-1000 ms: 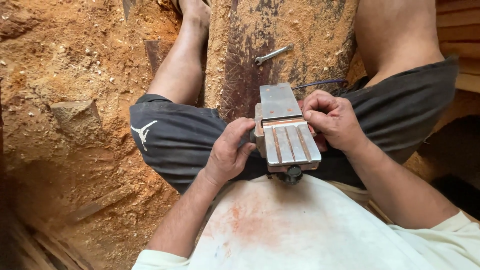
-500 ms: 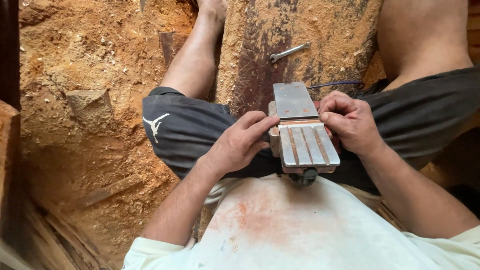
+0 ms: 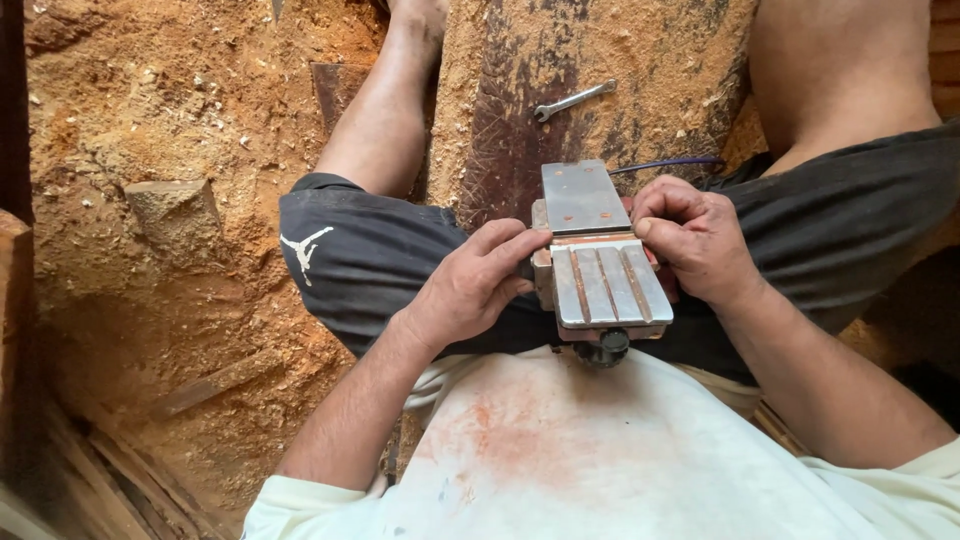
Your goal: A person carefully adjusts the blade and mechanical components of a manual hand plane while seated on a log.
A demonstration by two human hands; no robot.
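Nearest the camera is a white shirt [image 3: 600, 460] with a reddish smudge on it. Just past that, in the person's lap, sits a power planer [image 3: 598, 262] turned upside down, so its flat metal bottom faces up. A round black knob [image 3: 603, 345] sticks out at its near end, right by the shirt.

The left hand [image 3: 470, 285] is at the planer's 9 o'clock side. Its fingers are curled, with the tips pressed on the planer's left edge. The right hand [image 3: 695, 245] is at the 3 o'clock side, and its bent fingers wrap the right edge. So both hands are closed on the planer and hold it between them. Both touch it, so neither one is nearer than the other.

The planer's long side runs from 6 o'clock, near the belly, up to 12 o'clock, away from the person. The ridged plate is the near part. The smooth plate is the far part.

Dark shorts [image 3: 380, 260] lie under the hands. Farther out at 12 o'clock, a small wrench [image 3: 572, 100] lies on a dusty wooden board [image 3: 650, 60]. Orange sawdust [image 3: 150, 120] covers the ground at 10 o'clock.
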